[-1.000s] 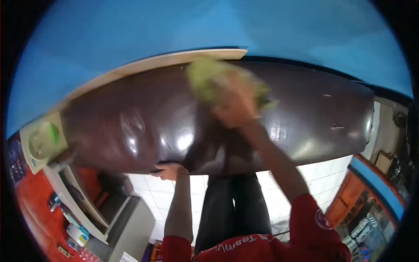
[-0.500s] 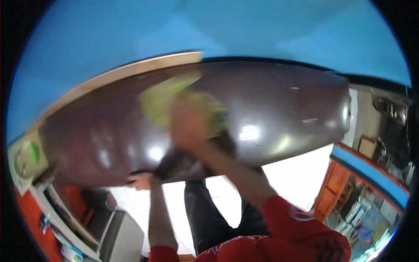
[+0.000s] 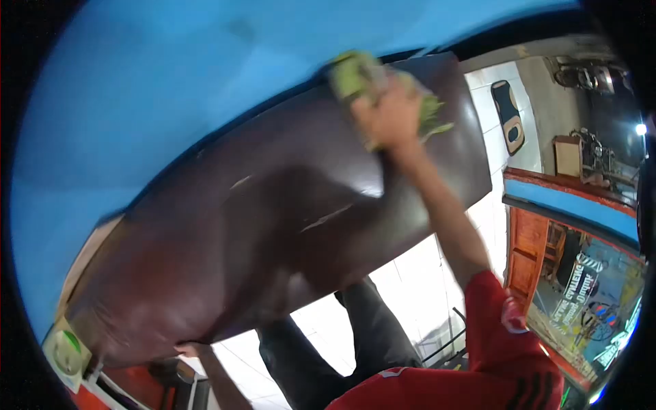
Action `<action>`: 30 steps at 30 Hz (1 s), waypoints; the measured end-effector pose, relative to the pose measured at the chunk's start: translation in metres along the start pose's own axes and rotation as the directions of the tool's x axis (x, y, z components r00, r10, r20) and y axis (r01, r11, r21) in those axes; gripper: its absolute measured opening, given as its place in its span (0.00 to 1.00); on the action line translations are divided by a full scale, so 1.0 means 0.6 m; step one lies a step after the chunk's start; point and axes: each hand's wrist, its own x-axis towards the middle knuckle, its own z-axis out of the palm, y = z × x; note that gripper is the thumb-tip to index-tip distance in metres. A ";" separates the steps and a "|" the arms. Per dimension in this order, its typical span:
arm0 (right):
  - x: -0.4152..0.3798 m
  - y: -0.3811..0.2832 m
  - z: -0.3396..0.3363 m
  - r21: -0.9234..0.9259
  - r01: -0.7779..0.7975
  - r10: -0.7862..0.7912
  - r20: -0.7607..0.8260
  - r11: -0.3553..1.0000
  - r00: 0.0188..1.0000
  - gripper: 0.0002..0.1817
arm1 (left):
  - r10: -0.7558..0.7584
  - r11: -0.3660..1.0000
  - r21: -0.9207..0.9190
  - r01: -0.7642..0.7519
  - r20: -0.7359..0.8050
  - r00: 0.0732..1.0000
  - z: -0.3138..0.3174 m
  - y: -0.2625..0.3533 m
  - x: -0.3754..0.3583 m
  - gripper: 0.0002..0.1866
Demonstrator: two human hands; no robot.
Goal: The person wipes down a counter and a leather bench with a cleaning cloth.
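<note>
A long padded bench (image 3: pixel 287 184) with a dark brown, glossy cover runs diagonally across the view along the blue wall. Light scuffs or tears mark its top. My right hand (image 3: pixel 391 116) presses a crumpled yellow-green cloth (image 3: pixel 350 75) onto the bench near its far right end, fingers closed on it. Blur softens the cloth's outline. My left hand (image 3: pixel 191 350) is at the front edge of the bench, lower left, apparently gripping that edge, with its fingers partly hidden.
The blue wall (image 3: pixel 205 82) borders the bench's back. A dark and tan object (image 3: pixel 508 117) lies on white tiles beyond the right end. A lettered glass pane (image 3: pixel 581 301) stands at lower right. A white and green item (image 3: pixel 67 352) sits by the left end.
My right hand has carried the cloth from the bench's middle toward its right end and the wall. The view has turned, so the bench appears more slanted. My left hand remains at the front edge.
</note>
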 end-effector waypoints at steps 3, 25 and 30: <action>0.086 0.295 0.010 0.059 -0.324 0.318 0.094 0.944 0.944 0.39 | -0.172 0.984 0.060 0.170 0.038 0.984 0.026 -0.004 -0.198 0.33; -0.004 0.345 -0.015 0.012 -0.685 0.675 0.161 0.728 0.720 0.35 | -0.402 0.906 0.229 0.355 0.213 0.890 0.063 0.010 -0.421 0.33; -0.141 0.111 -0.107 0.282 0.233 -0.301 0.229 0.931 0.926 0.37 | -0.389 0.909 0.262 0.325 0.250 0.887 0.078 0.021 -0.430 0.33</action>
